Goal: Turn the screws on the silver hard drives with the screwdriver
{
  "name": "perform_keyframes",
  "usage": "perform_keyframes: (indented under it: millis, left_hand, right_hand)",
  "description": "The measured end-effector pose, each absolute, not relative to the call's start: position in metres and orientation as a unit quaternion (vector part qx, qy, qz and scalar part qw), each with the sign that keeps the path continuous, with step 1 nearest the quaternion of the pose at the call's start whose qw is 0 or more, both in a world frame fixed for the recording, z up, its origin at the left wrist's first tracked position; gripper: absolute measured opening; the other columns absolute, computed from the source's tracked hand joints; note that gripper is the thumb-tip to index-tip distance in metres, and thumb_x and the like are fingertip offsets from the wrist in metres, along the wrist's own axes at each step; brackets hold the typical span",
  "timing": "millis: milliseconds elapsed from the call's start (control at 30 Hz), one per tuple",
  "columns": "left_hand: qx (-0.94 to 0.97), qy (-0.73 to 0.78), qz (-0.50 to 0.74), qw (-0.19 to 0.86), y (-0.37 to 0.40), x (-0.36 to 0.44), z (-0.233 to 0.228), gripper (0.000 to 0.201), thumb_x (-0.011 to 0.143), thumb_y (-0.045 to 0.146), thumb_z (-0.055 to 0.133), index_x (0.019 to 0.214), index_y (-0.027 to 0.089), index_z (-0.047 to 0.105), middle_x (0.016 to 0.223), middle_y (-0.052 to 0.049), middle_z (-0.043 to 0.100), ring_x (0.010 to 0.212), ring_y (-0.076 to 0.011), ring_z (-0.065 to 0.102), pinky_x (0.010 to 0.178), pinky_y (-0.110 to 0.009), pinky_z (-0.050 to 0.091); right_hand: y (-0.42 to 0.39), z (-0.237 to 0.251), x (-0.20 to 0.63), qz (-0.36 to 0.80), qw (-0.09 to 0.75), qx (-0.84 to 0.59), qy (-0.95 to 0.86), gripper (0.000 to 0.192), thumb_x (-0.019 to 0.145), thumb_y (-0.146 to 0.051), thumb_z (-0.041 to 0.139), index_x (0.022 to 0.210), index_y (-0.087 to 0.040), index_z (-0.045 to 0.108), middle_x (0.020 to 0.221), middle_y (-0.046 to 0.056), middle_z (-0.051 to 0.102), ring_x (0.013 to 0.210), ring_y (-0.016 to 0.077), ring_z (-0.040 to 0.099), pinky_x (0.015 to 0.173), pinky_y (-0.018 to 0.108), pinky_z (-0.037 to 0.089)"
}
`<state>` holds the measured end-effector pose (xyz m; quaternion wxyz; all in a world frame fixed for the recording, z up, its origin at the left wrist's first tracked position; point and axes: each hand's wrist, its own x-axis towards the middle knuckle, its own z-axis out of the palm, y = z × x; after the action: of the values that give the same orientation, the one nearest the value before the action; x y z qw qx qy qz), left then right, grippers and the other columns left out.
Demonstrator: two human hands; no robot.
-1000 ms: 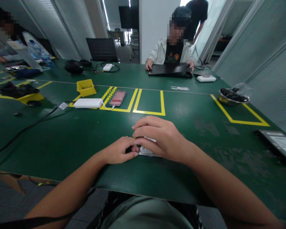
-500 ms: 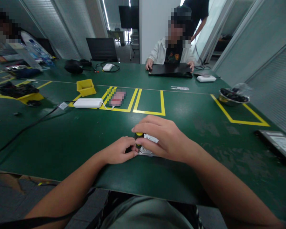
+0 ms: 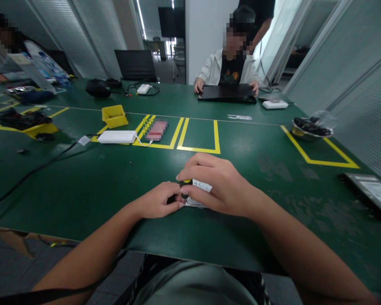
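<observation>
A small silver metal device with a white label (image 3: 200, 189) lies flat on the green table (image 3: 82, 186), close to the near edge. My right hand (image 3: 219, 186) curls over it and grips an upright black screwdriver with a yellow cap (image 3: 185, 186), its tip down at the device's left end. My left hand (image 3: 160, 200) rests on the table just left of the device, fingertips pinched against its left edge at the screwdriver's tip. Most of the device is hidden under my right hand.
Yellow tape boxes (image 3: 198, 135), a white power bank (image 3: 117, 137), a yellow bin (image 3: 114, 116) and a black cable (image 3: 31, 171) lie further out. A metal bowl (image 3: 310, 128) and a flat tablet (image 3: 370, 190) sit right. A person (image 3: 228, 67) sits opposite at a black laptop.
My right hand shifted slightly, so the screwdriver's yellow cap and the device's white label came into sight. My left hand stayed in place.
</observation>
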<state>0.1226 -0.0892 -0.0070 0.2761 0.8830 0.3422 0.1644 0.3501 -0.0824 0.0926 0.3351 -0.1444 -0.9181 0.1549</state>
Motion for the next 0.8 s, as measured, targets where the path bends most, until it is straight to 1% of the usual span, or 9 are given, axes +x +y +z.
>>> perform_keyframes:
  millis: [100, 167, 267, 400, 500, 633, 733, 800]
  left_hand:
    - [0.879, 0.346, 0.172, 0.28, -0.0901, 0.1221, -0.008, 0.016, 0.089, 0.031, 0.057, 0.089, 0.016, 0.063, 0.089, -0.004, 0.067, 0.085, -0.0192, 0.061, 0.08, -0.031, 0.049]
    - [0.879, 0.344, 0.173, 0.283, -0.0905, 0.1215, -0.0086, 0.015, 0.088, 0.03, 0.057, 0.087, 0.016, 0.062, 0.087, -0.004, 0.067, 0.082, -0.0185, 0.061, 0.079, -0.03, 0.048]
    - [0.88, 0.342, 0.172, 0.281, -0.0903, 0.1207, -0.0089, 0.015, 0.089, 0.03, 0.057, 0.088, 0.016, 0.064, 0.088, -0.003, 0.067, 0.083, -0.0188, 0.061, 0.08, -0.031, 0.048]
    - [0.883, 0.334, 0.166, 0.286, -0.0891, 0.1216, -0.0069, 0.013, 0.088, 0.028, 0.059, 0.091, 0.017, 0.064, 0.091, -0.003, 0.068, 0.086, -0.0192, 0.062, 0.083, -0.032, 0.047]
    - [0.88, 0.333, 0.171, 0.293, -0.0889, 0.1232, -0.0055, 0.011, 0.087, 0.026, 0.059, 0.088, 0.016, 0.063, 0.086, -0.003, 0.067, 0.081, -0.0175, 0.061, 0.078, -0.03, 0.047]
    - [0.872, 0.34, 0.172, 0.307, -0.0898, 0.1228, -0.0078, 0.012, 0.088, 0.026, 0.058, 0.088, 0.015, 0.063, 0.084, -0.003, 0.066, 0.077, -0.016, 0.06, 0.073, -0.028, 0.048]
    - [0.866, 0.359, 0.168, 0.305, -0.0905, 0.1211, -0.0102, 0.017, 0.088, 0.031, 0.06, 0.088, 0.015, 0.065, 0.085, -0.005, 0.067, 0.081, -0.0181, 0.061, 0.076, -0.03, 0.049]
    - [0.867, 0.363, 0.165, 0.297, -0.0905, 0.1205, -0.0099, 0.019, 0.087, 0.033, 0.061, 0.089, 0.015, 0.065, 0.087, -0.005, 0.068, 0.084, -0.0195, 0.062, 0.079, -0.031, 0.049]
  right_hand:
    - [-0.0836, 0.0953, 0.3512, 0.176, 0.343, -0.121, -0.915, 0.022, 0.094, -0.014, 0.047, 0.106, -0.013, 0.065, 0.103, 0.01, 0.068, 0.097, 0.0175, 0.061, 0.088, 0.034, 0.049]
    - [-0.0843, 0.0962, 0.3515, 0.19, 0.343, -0.113, -0.913, 0.023, 0.093, -0.013, 0.047, 0.107, -0.012, 0.065, 0.106, 0.011, 0.069, 0.101, 0.0177, 0.062, 0.091, 0.034, 0.049]
    - [-0.085, 0.0964, 0.351, 0.197, 0.334, -0.127, -0.913, 0.02, 0.095, -0.016, 0.051, 0.105, -0.013, 0.067, 0.108, 0.011, 0.065, 0.1, 0.0168, 0.061, 0.088, 0.032, 0.05]
    - [-0.0844, 0.0954, 0.3491, 0.177, 0.339, -0.151, -0.911, 0.014, 0.095, -0.019, 0.054, 0.096, -0.015, 0.068, 0.1, 0.009, 0.06, 0.092, 0.0158, 0.057, 0.081, 0.031, 0.049]
    - [-0.083, 0.0943, 0.3488, 0.181, 0.351, -0.139, -0.908, 0.014, 0.095, -0.017, 0.052, 0.098, -0.014, 0.066, 0.098, 0.009, 0.064, 0.093, 0.0166, 0.058, 0.083, 0.032, 0.05]
    - [-0.0818, 0.0942, 0.3509, 0.203, 0.356, -0.109, -0.906, 0.021, 0.093, -0.01, 0.05, 0.109, -0.013, 0.064, 0.11, 0.01, 0.071, 0.106, 0.0184, 0.063, 0.097, 0.038, 0.049]
    - [-0.0829, 0.0955, 0.3524, 0.217, 0.347, -0.106, -0.907, 0.027, 0.09, -0.005, 0.047, 0.108, -0.016, 0.064, 0.117, 0.01, 0.071, 0.111, 0.0181, 0.064, 0.099, 0.039, 0.049]
    - [-0.0841, 0.0966, 0.3523, 0.222, 0.347, -0.112, -0.904, 0.023, 0.092, -0.009, 0.049, 0.106, -0.016, 0.065, 0.119, 0.011, 0.069, 0.114, 0.0179, 0.063, 0.098, 0.037, 0.049]
